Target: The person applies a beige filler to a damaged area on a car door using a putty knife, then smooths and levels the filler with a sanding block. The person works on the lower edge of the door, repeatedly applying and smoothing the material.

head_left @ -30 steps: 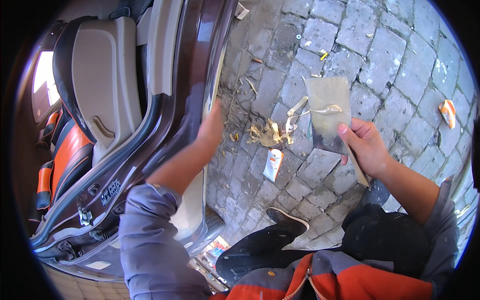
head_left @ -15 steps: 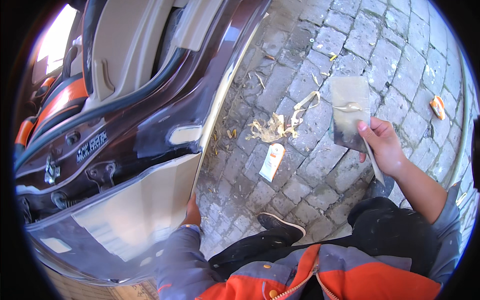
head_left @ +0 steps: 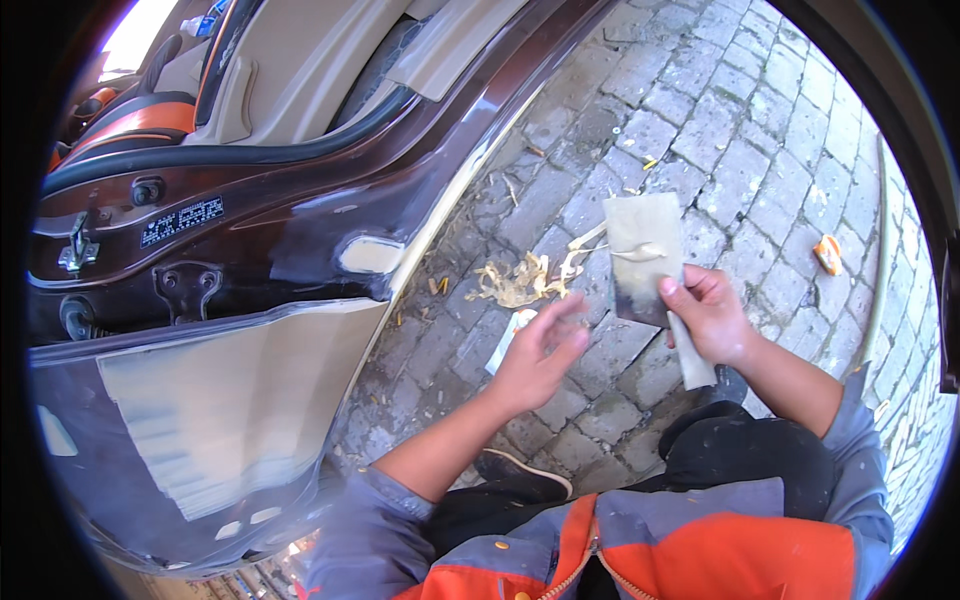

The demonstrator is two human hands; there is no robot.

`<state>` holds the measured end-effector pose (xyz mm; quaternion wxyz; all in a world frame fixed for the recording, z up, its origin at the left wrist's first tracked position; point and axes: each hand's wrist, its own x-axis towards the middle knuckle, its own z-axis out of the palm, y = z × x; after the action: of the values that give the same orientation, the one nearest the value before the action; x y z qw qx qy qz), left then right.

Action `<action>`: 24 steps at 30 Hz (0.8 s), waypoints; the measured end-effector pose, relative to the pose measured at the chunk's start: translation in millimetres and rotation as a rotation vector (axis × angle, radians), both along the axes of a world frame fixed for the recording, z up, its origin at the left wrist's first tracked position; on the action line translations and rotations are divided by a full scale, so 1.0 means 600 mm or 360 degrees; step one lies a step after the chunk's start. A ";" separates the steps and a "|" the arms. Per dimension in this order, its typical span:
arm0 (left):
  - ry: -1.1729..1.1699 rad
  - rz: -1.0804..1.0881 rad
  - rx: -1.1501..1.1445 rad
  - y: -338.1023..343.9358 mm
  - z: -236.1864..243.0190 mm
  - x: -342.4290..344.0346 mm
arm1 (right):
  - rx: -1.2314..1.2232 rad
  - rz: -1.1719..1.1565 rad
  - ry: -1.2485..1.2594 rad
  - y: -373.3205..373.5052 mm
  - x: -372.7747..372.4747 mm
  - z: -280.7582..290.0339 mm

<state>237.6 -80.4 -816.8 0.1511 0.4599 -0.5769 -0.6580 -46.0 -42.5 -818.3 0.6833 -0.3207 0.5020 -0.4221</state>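
Note:
My right hand point(head_left: 712, 315) grips a flat rectangular putty plate point(head_left: 630, 232), thumb on top. A line of pale, wet-looking putty point(head_left: 643, 252) lies across its face, and the lower end is stained dark. In the same hand a second thin, pale strip, perhaps a spreader point(head_left: 692, 355), points down toward my knees. My left hand point(head_left: 540, 360) hangs in the air to the left of the plate, fingers apart and slightly blurred, with nothing in it. Partly behind it on the ground lies a white and orange tube point(head_left: 503, 342).
At the left stands a brown vehicle body with a large beige filler patch point(head_left: 215, 410) and a smaller oval one point(head_left: 371, 255). Crumpled yellowish tape point(head_left: 515, 280) lies on the stone paving point(head_left: 690, 130). An orange and white object point(head_left: 828, 255) sits farther right.
My left hand has come off the panel's edge and moved right and up toward the plate. The plate stays in my right hand, and the second strip shows more broadly. The view has shifted.

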 end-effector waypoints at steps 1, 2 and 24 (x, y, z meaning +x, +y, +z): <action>0.0166 0.0107 -0.0030 -0.009 0.009 -0.041 | -0.0024 -0.0028 -0.0014 -0.002 0.005 0.003; 0.0232 0.0187 0.0005 -0.013 0.013 -0.078 | -0.0041 -0.0056 -0.0028 -0.001 0.009 0.002; 0.0854 0.0993 0.0425 0.005 -0.051 -0.203 | -0.0106 -0.0728 0.1284 -0.040 -0.057 -0.073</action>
<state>115.5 -77.7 -847.3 0.4265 0.4404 -0.2603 -0.7459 -80.5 -66.6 -862.4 0.3121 -0.3623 0.7717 -0.4193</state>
